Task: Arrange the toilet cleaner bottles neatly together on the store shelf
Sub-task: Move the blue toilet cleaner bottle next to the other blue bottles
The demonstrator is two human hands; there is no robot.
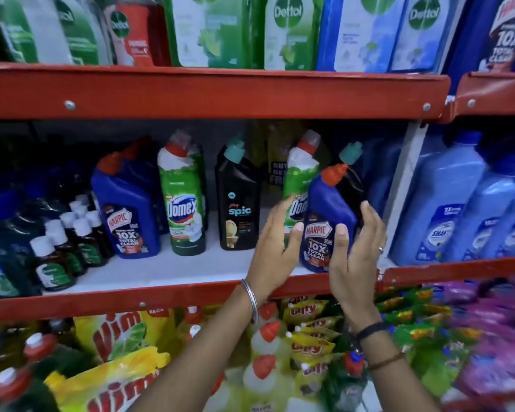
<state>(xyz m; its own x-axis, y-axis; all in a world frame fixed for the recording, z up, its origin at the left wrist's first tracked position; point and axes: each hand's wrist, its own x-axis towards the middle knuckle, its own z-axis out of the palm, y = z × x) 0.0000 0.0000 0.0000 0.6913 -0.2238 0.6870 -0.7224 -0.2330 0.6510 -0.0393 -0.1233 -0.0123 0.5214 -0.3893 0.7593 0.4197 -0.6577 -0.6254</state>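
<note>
Centrally, a middle shelf [167,272] of a red store rack is shown, with both hands closed around one blue Harpic bottle [324,221]. The left hand [275,245] is pressed to the bottle's left flank, thumb laid across the label; the right hand [356,254] is cupped on the right flank, thumb on the front. Thus each grip is closed on this one bottle and holds nothing else. The bottle is tilted, cap leaning right, its base at or just above the front edge of the shelf; whether it rests there cannot be told.

Just behind it a green Domex bottle [298,179] is partly hidden, and a dark bottle [350,173] with a teal cap is seen behind its cap. Further left along the same shelf, a black Spic bottle [238,200], a second Domex [183,197] and a second Harpic [127,212] are stood upright, with gaps left between them. Small white-capped bottles [69,242] are crowded at the far left.

The step in hand is judged to be the handling of a single cleaner bottle, lifted or being set down, within an arrangement not yet closed up. For the next move, the bottle would need to be brought upright, label forward, and stood beside its matching Harpic or against a neighbour, without the Domex behind being knocked.
</note>
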